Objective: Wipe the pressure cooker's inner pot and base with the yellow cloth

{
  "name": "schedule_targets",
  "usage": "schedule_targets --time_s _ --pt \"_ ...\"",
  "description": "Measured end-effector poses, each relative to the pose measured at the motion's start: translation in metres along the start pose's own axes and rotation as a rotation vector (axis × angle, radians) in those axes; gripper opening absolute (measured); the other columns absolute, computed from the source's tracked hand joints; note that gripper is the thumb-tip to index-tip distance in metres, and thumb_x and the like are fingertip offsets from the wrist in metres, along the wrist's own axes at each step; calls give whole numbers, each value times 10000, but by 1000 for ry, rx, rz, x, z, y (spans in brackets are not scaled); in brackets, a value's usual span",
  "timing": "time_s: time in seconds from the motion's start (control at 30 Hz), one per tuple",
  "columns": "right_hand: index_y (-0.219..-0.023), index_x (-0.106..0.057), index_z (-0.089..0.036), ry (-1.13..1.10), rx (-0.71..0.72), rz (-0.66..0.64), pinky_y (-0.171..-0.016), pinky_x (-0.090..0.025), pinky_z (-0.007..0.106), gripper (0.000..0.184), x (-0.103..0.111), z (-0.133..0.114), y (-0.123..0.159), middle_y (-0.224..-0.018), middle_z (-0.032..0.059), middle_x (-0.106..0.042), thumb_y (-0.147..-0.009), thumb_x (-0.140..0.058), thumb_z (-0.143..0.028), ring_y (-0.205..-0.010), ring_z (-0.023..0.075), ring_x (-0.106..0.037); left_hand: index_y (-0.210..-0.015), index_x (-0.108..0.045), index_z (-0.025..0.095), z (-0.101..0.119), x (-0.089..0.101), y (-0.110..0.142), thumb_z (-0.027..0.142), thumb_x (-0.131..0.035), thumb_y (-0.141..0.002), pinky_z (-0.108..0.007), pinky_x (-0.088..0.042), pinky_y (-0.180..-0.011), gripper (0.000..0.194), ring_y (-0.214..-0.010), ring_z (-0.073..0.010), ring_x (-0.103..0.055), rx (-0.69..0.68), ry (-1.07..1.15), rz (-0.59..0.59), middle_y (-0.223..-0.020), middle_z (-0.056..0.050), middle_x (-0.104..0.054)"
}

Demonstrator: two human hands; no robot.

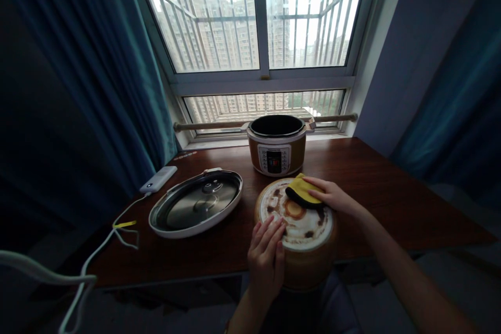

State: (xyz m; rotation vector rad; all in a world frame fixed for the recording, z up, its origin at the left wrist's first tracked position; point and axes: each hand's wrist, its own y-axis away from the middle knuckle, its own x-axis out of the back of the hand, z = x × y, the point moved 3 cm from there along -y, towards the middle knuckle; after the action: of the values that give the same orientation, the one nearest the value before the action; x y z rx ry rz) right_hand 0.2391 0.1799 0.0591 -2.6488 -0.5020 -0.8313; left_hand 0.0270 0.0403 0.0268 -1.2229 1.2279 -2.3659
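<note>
An upturned round pot (306,229) stands near me at the table's front edge. Its pale bottom carries brown stains and a ring in the middle; the side is golden brown. My left hand (268,250) lies on the near left part of that bottom, fingers stretched out. Over the far right of the pot, my right hand (331,194) grips a yellow cloth (303,189) with a black edge and presses it against the stained surface. Behind the pot is an electric cooker (277,154) without its lid, with a dark inside and a control panel at the front.
A round lid (201,209) lies inner side up on the brown table (376,182), left of the pot. Farther left, a white power bank (158,179) has a white cable (97,250) trailing off the edge. A barred window and blue curtains (129,78) are behind.
</note>
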Motion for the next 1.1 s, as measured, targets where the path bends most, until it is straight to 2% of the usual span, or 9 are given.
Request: schedule_targets --time_s 0.13,0.23,0.37,0.47,0.67,0.8,0.87,0.97,1.1 --pt "-1259 -515 -194 110 80 -178 -937 -398 319 494 -10 -11 -50 -1224 55 -577 -820 -502 -420 -1059 210 -561 -1228 -491 205 0 -1 1 88 -387 -838 -424 -280 -1033 421 -1248 -200 -398 -1 1 -1 -1239 -39 -565" --pt "-1194 -581 -202 142 74 -318 -818 -431 289 463 -21 -14 -75 -1065 35 -663 -819 -488 -457 -901 196 -598 -1252 -469 197 0 -2 2 85 -382 -837 -426 -278 -1034 438 -1256 -202 -385 -2 -5 9 -1244 -45 -560" --pt "-1014 -686 -165 113 -29 -356 -671 -417 245 448 -23 -6 -89 -814 14 -684 -790 -499 -506 -705 149 -564 -1262 -460 179 0 -3 3 82 -381 -833 -425 -288 -1030 447 -1249 -205 -393 -4 -23 44 -1233 -57 -567" --pt "-965 -697 -133 77 -79 -348 -619 -412 241 509 -20 2 -84 -762 21 -669 -793 -460 -549 -645 134 -541 -1253 -469 178 0 -3 3 84 -383 -831 -424 -295 -1027 441 -1239 -204 -405 -2 -32 52 -1223 -58 -574" --pt "-1047 -657 -100 -61 -156 -275 -616 -434 249 606 0 17 -48 -830 46 -677 -801 -405 -594 -672 146 -564 -1246 -473 182 0 -2 3 78 -385 -829 -425 -301 -1027 439 -1226 -200 -420 -3 -28 43 -1215 -55 -581" --pt "-1102 -636 -116 -59 -174 -127 -662 -476 290 580 15 22 -3 -900 51 -691 -797 -445 -571 -761 201 -613 -1245 -476 182 1 -2 2 87 -384 -833 -427 -305 -1024 433 -1222 -203 -425 2 -25 41 -1216 -57 -581" --pt "-1158 -606 -154 -37 -150 2 -759 -492 343 537 16 19 25 -1011 52 -679 -821 -436 -536 -882 241 -623 -1238 -484 184 1 -1 2 90 -382 -834 -425 -311 -1021 427 -1218 -202 -430 11 -14 45 -1212 -56 -585" --pt "-1228 -548 -199 20 -95 253 -965 -414 398 464 5 7 70 -1233 45 -568 -861 -418 -452 -1140 254 -520 -1229 -498 187 2 -1 2 97 -385 -835 -423 -314 -1023 419 -1216 -200 -436 24 -2 51 -1205 -53 -591" --pt "-1285 -479 -247 202 77 424 -1082 -288 421 403 -28 -18 115 -1391 10 -392 -892 -399 -290 -1287 212 -352 -1218 -516 189 3 -1 1 107 -390 -839 -427 -322 -1024 408 -1216 -201 -443 34 14 67 -1205 -56 -593"
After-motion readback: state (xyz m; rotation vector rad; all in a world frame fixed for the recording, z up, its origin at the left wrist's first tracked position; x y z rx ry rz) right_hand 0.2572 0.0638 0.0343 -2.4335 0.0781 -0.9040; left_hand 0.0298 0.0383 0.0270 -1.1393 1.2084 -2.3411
